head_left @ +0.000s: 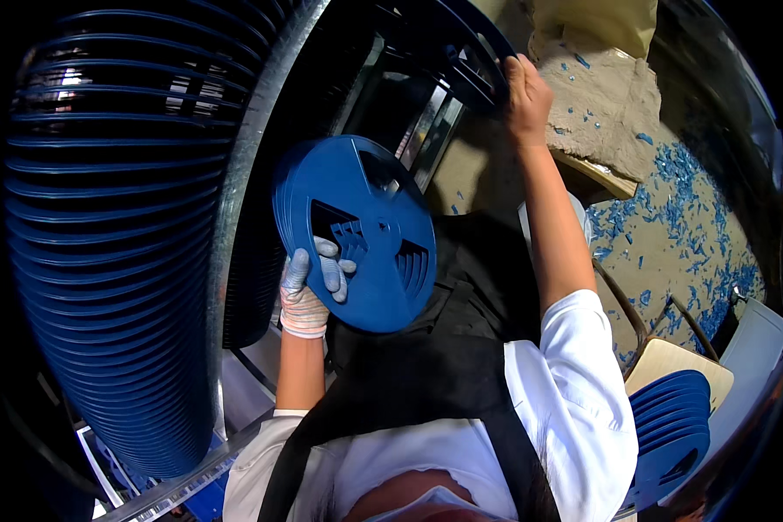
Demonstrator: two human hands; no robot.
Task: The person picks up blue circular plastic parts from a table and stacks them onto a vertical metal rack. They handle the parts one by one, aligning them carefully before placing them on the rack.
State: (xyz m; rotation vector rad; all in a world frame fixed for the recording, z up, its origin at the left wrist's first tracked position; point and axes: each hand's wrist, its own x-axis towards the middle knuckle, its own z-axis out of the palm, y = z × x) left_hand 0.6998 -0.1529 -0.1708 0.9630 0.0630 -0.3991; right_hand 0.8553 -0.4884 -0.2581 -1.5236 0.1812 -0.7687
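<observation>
My left hand (319,283) wears a pale glove with a pinkish cuff. Its fingers pass through a cut-out in a small stack of blue plastic reel discs (370,291), and the thumb lies over the rim. The front disc faces up toward me, with wedge-shaped openings around a small centre hole. My right hand (528,97), bare, reaches far forward with its fingers closed on the rim of another reel disc (480,50). That disc is in shade and partly cut off by the upper edge.
To the left, a tall column of blue discs (117,287) stands beside a metal rail (244,174). A cloth-covered block (609,113) sits at the far right, with blue plastic scraps (687,204) over the floor. More discs (670,426) rest by a wooden chair seat (692,370).
</observation>
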